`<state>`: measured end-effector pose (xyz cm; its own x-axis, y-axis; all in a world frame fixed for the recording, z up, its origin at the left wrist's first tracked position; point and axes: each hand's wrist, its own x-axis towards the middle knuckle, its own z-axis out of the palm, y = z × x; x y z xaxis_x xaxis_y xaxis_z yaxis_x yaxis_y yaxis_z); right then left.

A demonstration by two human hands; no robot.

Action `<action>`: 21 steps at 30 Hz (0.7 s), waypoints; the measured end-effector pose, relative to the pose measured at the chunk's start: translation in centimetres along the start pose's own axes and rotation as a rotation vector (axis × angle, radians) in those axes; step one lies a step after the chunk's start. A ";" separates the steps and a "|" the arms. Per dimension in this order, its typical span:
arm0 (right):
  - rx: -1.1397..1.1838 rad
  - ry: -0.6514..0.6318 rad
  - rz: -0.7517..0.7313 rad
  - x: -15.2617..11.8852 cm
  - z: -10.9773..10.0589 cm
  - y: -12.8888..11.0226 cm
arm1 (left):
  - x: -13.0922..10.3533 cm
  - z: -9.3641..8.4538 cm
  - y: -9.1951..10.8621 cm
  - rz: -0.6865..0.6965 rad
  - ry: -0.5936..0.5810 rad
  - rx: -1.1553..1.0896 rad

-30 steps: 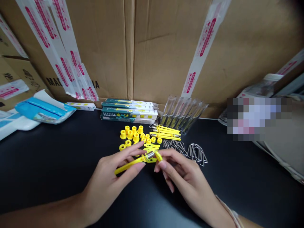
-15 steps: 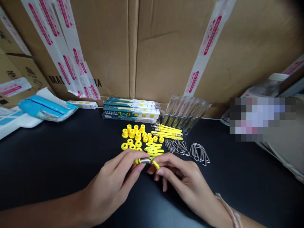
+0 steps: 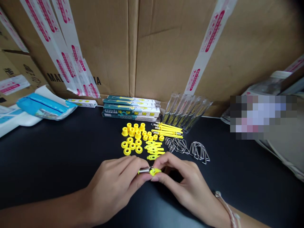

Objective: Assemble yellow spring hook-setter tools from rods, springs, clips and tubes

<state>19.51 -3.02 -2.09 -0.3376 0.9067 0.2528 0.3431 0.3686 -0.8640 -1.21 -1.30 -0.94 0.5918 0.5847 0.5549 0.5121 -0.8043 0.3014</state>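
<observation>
Between thumb and fingers, my left hand (image 3: 118, 183) pinches a rod with a metal spring (image 3: 143, 170) around it. My right hand (image 3: 185, 177) grips a small yellow piece (image 3: 155, 171) at the spring's right end, where a thin wire loop shows. The fingertips of both hands nearly meet. Just beyond them lie flat yellow tabs (image 3: 154, 148), yellow rings (image 3: 132, 146), flanged yellow caps (image 3: 132, 131) and small yellow caps (image 3: 150, 136). Yellow rods (image 3: 167, 129) lie in a stack behind the tabs.
Loose springs (image 3: 169, 144) and bent wire hooks (image 3: 199, 152) lie right of the tabs. Behind stand clear tubes (image 3: 186, 112) and printed boxes (image 3: 130, 109), against large cardboard (image 3: 161, 63). A blue packet (image 3: 45, 106) is left, a bottle (image 3: 268, 85) right.
Both hands have moved slightly nearer to me, uncovering more rings and tabs. The yellow piece has turned from slanting to nearly level, and the fingertips are closer together.
</observation>
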 end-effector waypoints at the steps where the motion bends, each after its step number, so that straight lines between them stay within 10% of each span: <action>1: -0.035 0.016 -0.022 0.0 0.0 -0.1 | 0.1 -0.1 0.1 0.020 0.001 0.015; 21: -0.197 0.191 -0.143 0.0 0.1 -0.4 | 0.2 -0.3 0.1 0.071 -0.071 0.035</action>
<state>19.26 -3.24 -1.76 -0.2300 0.8581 0.4590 0.4741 0.5108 -0.7172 -1.18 -1.26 -0.57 0.6694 0.5331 0.5174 0.4879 -0.8407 0.2349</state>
